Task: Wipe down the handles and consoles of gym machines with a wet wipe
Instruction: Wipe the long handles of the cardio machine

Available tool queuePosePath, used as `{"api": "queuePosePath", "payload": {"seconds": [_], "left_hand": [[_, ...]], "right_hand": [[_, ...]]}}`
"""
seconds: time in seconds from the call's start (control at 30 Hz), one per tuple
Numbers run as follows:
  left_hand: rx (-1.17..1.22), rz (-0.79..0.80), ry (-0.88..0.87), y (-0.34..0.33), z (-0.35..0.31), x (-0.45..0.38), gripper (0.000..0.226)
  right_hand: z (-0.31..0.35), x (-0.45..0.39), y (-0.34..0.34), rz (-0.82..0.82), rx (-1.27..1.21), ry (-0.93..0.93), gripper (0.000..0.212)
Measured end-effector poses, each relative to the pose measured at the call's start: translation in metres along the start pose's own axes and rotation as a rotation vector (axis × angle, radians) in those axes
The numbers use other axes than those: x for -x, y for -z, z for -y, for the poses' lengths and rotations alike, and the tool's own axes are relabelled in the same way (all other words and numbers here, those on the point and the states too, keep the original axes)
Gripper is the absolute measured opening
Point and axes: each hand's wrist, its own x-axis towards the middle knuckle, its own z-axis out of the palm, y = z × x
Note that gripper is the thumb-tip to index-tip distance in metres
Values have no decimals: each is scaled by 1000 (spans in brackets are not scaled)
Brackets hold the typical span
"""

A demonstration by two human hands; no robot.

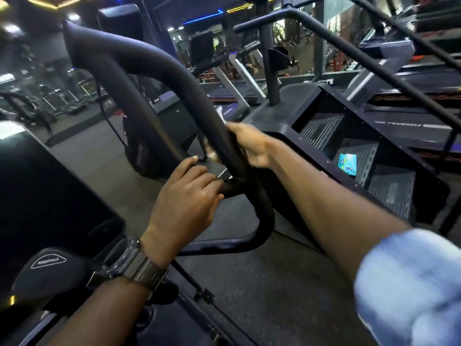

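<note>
A dark console screen [50, 196] fills the lower left of the frame, beside a wristwatch [134, 265] with a metal band on the person's left arm. Just right of it, near the centre, the left hand [184, 203] curls its fingers around a short black crossbar [230, 188] that branches off the thick curved handle [149, 78] of a gym machine. The handle sweeps from the upper left down through the centre. Slightly higher and to the right, the right hand [252, 146] wraps around the handle; it is blurred, and a pale scrap at its fingertips may be the wet wipe, though the view is too smeared to say for certain. Further right, a blue packet [348, 164] lies on a ribbed step of a stair-climbing machine [324, 131]. A light blue sleeve [409, 283] occupies the lower right corner.
</note>
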Motion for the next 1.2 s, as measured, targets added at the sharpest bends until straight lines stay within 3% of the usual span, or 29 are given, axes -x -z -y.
{"api": "queuePosePath", "payload": {"seconds": [0.13, 0.3, 0.4, 0.5, 0.63, 0.73, 0.87, 0.97, 1.1, 1.2], "left_hand": [[-1, 3, -10, 0, 1, 3, 22], [16, 9, -6, 3, 1, 4, 19], [7, 18, -21, 6, 4, 1, 18], [-24, 14, -20, 9, 13, -4, 25], [-108, -8, 44, 20, 37, -17, 38], [-130, -75, 107, 25, 46, -24, 35], [-102, -146, 176, 21, 34, -18, 30], [-96, -140, 217, 15, 26, -14, 29], [-97, -145, 239, 9, 22, -12, 29], [-76, -147, 262, 4, 14, -10, 28]], "right_hand": [[32, -24, -13, 83, -5, 41, 61], [-62, 13, 30, 99, -147, -135, 47], [-43, 7, 30, 188, -95, -232, 75], [36, -18, -12, 237, -6, -109, 88], [122, -47, -57, 127, 161, 98, 80], [105, -47, -48, 65, 137, 204, 56], [9, -17, -9, 164, -107, -41, 47], [-34, 0, 17, 214, -119, -120, 55], [25, -9, -17, 189, -86, -31, 73], [51, -12, -38, 9, 25, 190, 64]]}}
